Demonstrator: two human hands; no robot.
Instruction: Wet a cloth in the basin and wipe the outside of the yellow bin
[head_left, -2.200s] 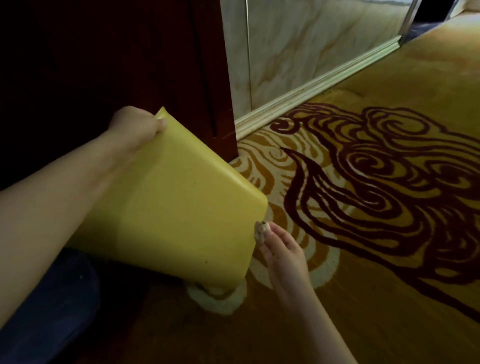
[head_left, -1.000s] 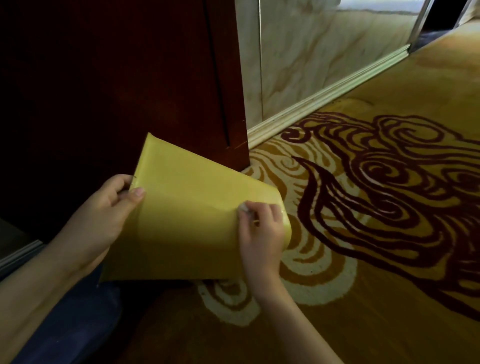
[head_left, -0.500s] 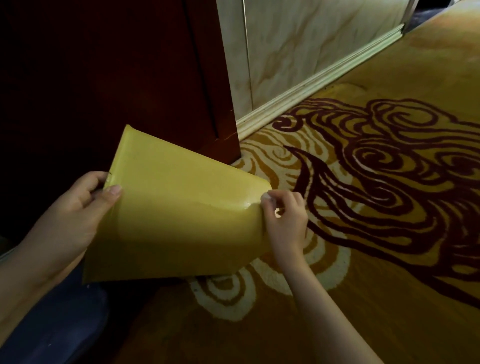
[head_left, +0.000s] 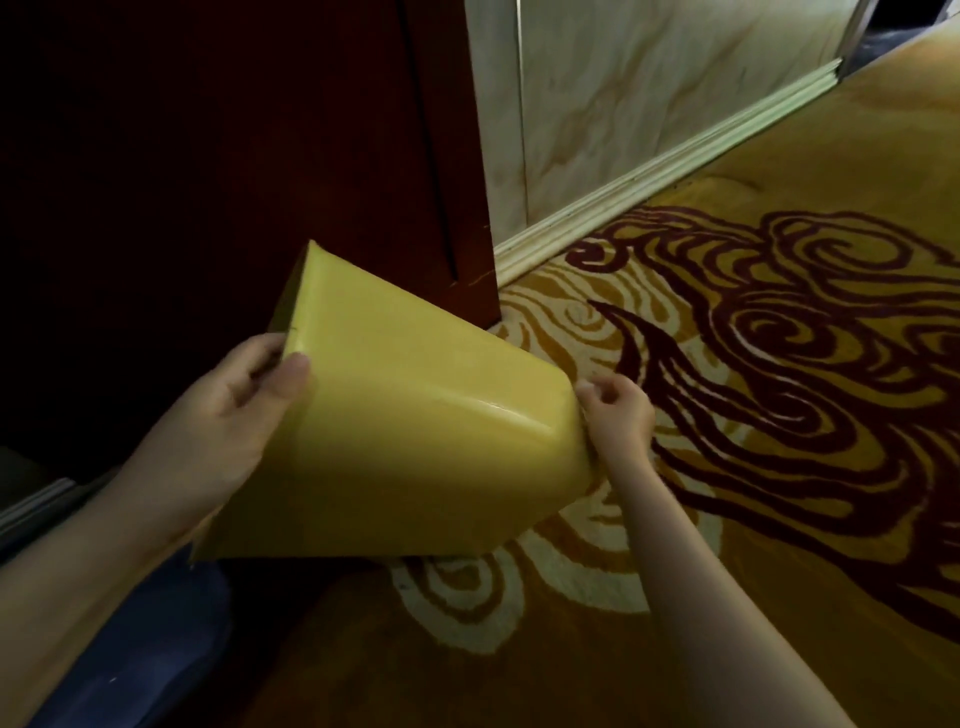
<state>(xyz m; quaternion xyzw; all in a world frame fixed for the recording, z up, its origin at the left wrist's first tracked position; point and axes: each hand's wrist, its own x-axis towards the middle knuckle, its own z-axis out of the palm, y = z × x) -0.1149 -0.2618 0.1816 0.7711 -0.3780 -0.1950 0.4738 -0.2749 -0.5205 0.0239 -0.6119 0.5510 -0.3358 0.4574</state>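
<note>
1. Evidently the left hand (head_left: 228, 410) grips the rim of the yellow bin (head_left: 405, 447), tipping it on the carpet (head_left: 779, 545) so its side faces up.
2. Right hand (head_left: 615, 415), fingers pinched at the far base corner; a cloth there I cannot tell.

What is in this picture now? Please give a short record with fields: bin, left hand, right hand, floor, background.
bin: yellow bin, tipped on its side, base end toward the right
left hand: left hand grips the rim, thumb on the outer wall
right hand: right hand at the base corner, fingers pinched on something small and pale; cannot tell what
floor: patterned carpet
background: dark wooden panel, marble wall
</note>
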